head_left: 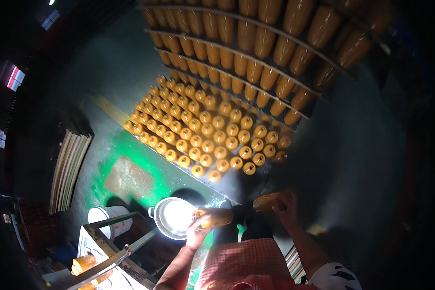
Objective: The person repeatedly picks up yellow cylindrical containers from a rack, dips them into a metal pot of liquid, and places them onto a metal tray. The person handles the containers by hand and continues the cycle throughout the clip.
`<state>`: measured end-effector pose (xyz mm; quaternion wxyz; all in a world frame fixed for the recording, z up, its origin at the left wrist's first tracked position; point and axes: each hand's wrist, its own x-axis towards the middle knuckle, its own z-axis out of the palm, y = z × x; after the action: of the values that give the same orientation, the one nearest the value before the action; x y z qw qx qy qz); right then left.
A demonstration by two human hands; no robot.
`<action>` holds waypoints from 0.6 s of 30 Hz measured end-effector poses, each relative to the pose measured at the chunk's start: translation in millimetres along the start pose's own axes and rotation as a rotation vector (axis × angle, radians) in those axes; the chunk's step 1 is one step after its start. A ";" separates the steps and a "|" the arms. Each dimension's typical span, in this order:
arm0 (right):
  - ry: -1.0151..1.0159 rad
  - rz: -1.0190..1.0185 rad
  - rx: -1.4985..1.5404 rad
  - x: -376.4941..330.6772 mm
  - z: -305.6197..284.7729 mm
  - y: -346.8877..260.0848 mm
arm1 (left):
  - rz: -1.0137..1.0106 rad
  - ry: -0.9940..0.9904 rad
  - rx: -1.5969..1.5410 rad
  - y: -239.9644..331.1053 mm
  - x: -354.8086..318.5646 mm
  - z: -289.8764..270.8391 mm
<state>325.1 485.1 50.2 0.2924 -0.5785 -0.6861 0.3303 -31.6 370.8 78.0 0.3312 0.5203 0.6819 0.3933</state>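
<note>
My left hand [196,234] is closed round a glossy amber bottle [220,217], held tilted on its side just right of a round metal pot [173,217]. Glare hides what is in the pot. Out to the right, my right hand [286,209] grips a second amber bottle [266,202], also lying sideways, in dimmer light. Ahead of both hands stand rows of upright amber bottles [207,129], close together on a low board. The bottle in my left hand partly overlaps the pot's rim.
Stacked tiers of taller-looking amber bottles [246,29] rise beyond the low rows. A white bucket [122,218] stands left of the pot, by a metal frame [140,241]. Several boards [70,169] lean at the left. More amber bottles [84,263] lie at lower left.
</note>
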 end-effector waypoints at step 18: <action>-0.360 0.422 1.182 -42.3 48.1 -261.4 | -0.021 0.729 -1.144 95.9 -187.4 -152.1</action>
<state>137.2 408.5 226.9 0.3709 -0.3781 -0.2985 0.7940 -74.6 174.2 242.1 0.3072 0.0907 0.4396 0.8391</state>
